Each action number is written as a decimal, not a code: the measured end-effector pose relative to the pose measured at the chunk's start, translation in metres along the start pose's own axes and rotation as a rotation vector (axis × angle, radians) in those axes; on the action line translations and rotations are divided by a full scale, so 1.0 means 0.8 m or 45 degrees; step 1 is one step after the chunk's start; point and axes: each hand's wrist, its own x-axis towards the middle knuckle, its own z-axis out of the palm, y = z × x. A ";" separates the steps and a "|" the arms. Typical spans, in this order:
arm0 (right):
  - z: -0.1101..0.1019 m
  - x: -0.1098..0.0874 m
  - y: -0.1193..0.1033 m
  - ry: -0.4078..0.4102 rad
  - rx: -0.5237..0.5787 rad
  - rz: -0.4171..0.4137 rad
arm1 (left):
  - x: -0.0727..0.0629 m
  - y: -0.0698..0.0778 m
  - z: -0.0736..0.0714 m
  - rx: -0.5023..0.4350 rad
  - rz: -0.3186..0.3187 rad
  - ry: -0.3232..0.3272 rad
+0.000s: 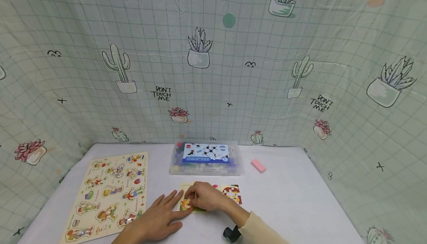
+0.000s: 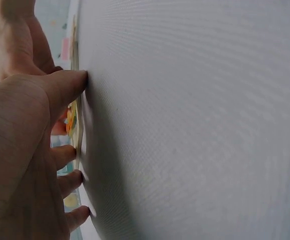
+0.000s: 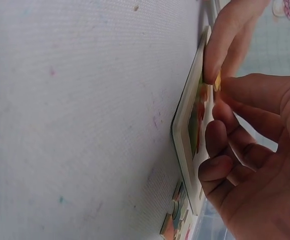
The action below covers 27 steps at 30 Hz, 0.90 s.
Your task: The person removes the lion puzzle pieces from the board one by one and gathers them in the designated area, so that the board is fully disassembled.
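A small puzzle board [image 3: 182, 135] with a pale rim and a colourful picture lies flat on the table in front of me. My right hand [image 1: 205, 196] is over it and pinches a small yellow puzzle piece [image 3: 217, 81] between thumb and fingertips at the board's left part. With fingers spread, my left hand [image 1: 158, 218] rests at the board's left side, its index finger touching the near left corner. Loose puzzle pieces [image 1: 231, 193] with red and yellow print lie right of the right hand, which hides much of the board.
A large wooden peg puzzle [image 1: 113, 195] with figures lies at the left. Behind the small board stands a clear plastic case [image 1: 205, 158] with a molecular-model label. A pink block [image 1: 258, 165] lies at the back right. A black object [image 1: 231, 234] is by the right sleeve.
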 end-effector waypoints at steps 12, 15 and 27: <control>0.001 0.000 -0.003 0.029 0.220 0.051 | 0.000 -0.001 0.001 -0.003 0.009 0.000; 0.003 0.000 -0.005 0.048 0.254 0.069 | 0.001 -0.001 0.001 0.001 0.008 0.000; 0.009 -0.002 -0.011 0.074 0.435 0.079 | -0.002 0.001 0.000 0.005 0.016 0.016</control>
